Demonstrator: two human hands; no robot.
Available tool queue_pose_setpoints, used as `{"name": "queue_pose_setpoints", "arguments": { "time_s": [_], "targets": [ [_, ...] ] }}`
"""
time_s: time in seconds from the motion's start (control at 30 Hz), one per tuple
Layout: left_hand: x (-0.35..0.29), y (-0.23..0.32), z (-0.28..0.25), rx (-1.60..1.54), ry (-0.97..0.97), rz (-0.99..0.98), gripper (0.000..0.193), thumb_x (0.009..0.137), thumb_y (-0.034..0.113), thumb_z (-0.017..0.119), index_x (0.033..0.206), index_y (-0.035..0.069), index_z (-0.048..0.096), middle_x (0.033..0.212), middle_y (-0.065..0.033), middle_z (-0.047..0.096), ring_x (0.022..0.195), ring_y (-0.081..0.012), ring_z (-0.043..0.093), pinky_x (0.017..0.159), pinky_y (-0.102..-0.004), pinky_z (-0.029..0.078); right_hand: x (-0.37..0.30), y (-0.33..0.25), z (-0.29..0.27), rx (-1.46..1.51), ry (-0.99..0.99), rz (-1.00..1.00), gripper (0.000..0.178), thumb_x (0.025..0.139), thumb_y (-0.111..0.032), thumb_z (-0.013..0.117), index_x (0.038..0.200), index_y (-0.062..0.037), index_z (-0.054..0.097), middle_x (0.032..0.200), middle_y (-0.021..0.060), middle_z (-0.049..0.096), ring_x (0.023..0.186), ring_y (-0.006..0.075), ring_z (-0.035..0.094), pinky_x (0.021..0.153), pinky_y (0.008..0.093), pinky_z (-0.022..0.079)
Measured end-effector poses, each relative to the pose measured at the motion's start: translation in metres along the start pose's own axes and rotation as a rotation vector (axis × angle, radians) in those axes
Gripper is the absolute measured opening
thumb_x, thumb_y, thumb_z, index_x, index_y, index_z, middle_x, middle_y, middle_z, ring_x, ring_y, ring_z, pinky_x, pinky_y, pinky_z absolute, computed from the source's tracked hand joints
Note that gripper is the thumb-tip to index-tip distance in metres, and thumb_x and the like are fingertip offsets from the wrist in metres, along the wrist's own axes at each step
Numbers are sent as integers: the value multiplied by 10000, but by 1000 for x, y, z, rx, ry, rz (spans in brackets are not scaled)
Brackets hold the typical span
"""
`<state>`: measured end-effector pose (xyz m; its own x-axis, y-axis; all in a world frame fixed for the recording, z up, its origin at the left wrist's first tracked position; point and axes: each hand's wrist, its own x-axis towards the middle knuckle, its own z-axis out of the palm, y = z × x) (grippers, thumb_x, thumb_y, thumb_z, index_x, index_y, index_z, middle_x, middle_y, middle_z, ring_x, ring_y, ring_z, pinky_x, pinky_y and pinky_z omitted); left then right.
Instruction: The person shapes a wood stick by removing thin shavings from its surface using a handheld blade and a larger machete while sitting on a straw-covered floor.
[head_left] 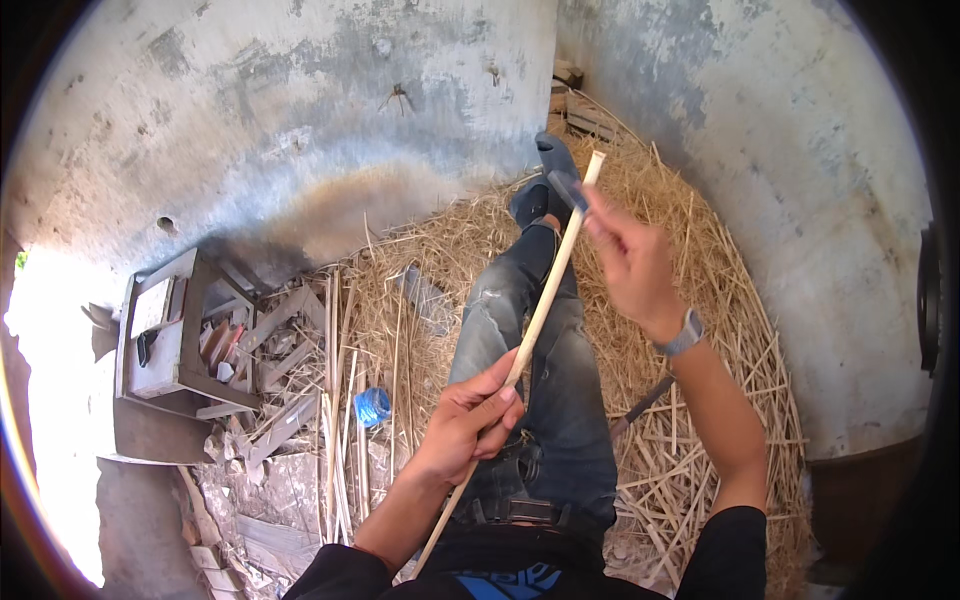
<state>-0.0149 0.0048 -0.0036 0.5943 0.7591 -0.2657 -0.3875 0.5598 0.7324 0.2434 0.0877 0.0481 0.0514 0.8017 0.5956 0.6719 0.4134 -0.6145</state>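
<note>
Left hand (468,428) grips pale strip (550,290); right hand (635,268) holds dark tool (567,190), blurred, gripped end hidden. Blue shirt print (487,587) cut off below; lettering partial.

This looks like a rough, makeshift workshop; its walls (300,90) are bare and patchy, shavings (690,290) cover the floor, and long strips (331,400) lie near scrap boards (282,430) and a battered cabinet (155,370).

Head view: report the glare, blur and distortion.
Head view: glare whites out the opening at left; head view: right hand and tool look motion-blurred, left hand sharper; head view: fisheye distortion bends the walls near the dark rim.
</note>
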Motion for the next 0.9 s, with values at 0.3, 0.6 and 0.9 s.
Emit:
{"name": "queue_pose_setpoints", "arguments": {
  "time_s": [0.3, 0.6, 0.9],
  "targets": [
    [2, 2, -7, -50, 44, 1, 427, 1042, 105, 520, 1469, 132, 523, 755, -39, 547, 412, -48, 344, 373, -197, 253, -30, -21, 19, -29, -276, -215, 373, 947, -122, 615, 1313, -157, 680, 891, 106, 753, 573, 183, 667, 522, 296, 513],
    [2, 6, -4, -22, 56, 11, 446, 1032, 110, 542, 1477, 112, 508, 748, -42, 551, 404, -43, 338, 369, -195, 253, -56, -40, 20, 58, -282, -230, 345, 992, -118, 597, 1322, -32, 648, 933, 137, 756, 720, 195, 733, 590, 341, 527],
    [-2, 4, 11, 9, -31, 23, 464, 1022, 97, 543, 1484, 96, 498, 772, -38, 559, 430, -37, 353, 381, -195, 260, -8, -10, -11, 49, 38, 15, 439, 923, -62, 606, 1344, -175, 658, 1166, 165, 716, 812, 263, 749, 670, 336, 597]
  ]
}}
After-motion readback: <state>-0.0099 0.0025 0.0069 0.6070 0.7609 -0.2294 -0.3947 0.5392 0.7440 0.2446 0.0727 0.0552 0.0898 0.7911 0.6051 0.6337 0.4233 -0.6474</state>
